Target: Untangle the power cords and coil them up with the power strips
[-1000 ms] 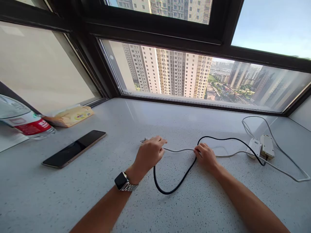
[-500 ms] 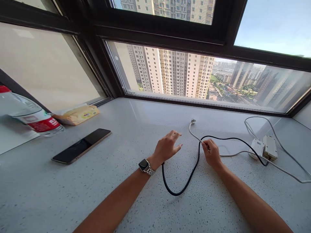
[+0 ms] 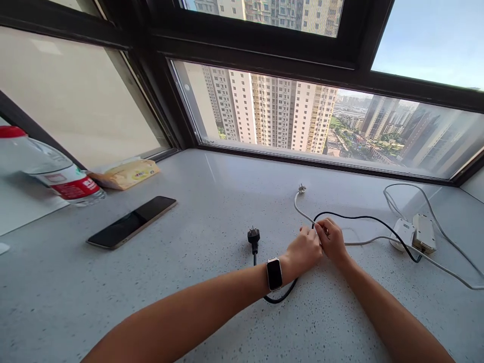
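Fingers of the left hand (image 3: 304, 250) and right hand (image 3: 331, 240) were closed together on the white cable (image 3: 302, 212) where the black cable (image 3: 363, 219) crossed it, near centre; separation was judged best done slowly.

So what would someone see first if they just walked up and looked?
Probably the two hands, left hand and right hand, meeting in the middle of the counter where a white cable crosses a black cable. Next, the tall apartment towers filling the window behind, and the dark phone lying off to the left.
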{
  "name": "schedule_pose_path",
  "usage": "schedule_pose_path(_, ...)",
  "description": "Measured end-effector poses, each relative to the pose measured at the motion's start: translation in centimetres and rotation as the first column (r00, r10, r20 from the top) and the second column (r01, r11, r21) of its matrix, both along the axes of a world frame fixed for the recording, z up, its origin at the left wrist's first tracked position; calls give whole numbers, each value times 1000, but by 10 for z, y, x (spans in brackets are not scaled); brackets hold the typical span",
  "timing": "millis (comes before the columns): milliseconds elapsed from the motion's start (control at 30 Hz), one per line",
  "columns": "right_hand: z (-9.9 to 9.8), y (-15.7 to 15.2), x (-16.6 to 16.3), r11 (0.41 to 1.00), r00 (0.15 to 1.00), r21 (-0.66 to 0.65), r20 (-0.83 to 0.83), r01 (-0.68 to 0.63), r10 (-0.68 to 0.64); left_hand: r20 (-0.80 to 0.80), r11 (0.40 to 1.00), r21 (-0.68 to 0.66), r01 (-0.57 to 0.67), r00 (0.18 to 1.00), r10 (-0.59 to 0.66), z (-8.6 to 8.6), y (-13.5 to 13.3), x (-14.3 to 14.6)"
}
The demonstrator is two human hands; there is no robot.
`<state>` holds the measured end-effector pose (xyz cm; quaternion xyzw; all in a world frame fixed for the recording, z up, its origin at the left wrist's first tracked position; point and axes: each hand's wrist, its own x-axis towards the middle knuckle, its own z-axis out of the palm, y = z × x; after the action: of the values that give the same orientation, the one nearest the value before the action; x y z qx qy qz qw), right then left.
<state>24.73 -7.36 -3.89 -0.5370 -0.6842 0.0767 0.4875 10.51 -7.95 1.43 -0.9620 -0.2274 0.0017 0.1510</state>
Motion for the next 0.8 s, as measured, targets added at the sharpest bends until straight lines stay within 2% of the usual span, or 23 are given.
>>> schedule_pose_path(233,-2,1,1,1000,1000,-21,-22,-3,3,-33,994,51,-92,995,94,6,-11,4)
schedule_pose_path(300,-2,1,0,1000,1000,-30,-30,-8,7,-18,993,98,-67,997,70,12,-21,2)
schedule_pose_path(333,-2,1,0,999,999,-33,-33,-11,10,6,993,116,3,1000,-3,17,-28,1)
schedule_pose_path(400,-1,1,0,999,999,-33,-33,-16,15,75,958,134,252,962,-264,27,-43,-2)
schedule_pose_path(467,0,0,0,999,999,-37,-31,-24,23,148,863,133,487,851,-503,39,-59,-5)
schedule_pose_path(500,0,0,0,999,999,-44,-31,-30,29,176,824,133,551,805,-566,45,-67,-7)
schedule_pose_path(567,0,-1,1,997,999,-63,-30,-42,40,205,795,140,590,769,-606,56,-80,-10)
schedule_pose_path(667,1,-1,2,996,999,-87,-29,-36,34,173,790,193,582,772,-611,68,-94,-15)
schedule_pose_path(733,1,-2,2,994,999,-102,-29,-34,31,122,733,267,626,732,-670,71,-99,-21)
schedule_pose_path(800,2,-2,1,993,999,-110,-33,-40,37,81,657,350,667,678,-731,65,-103,-29)
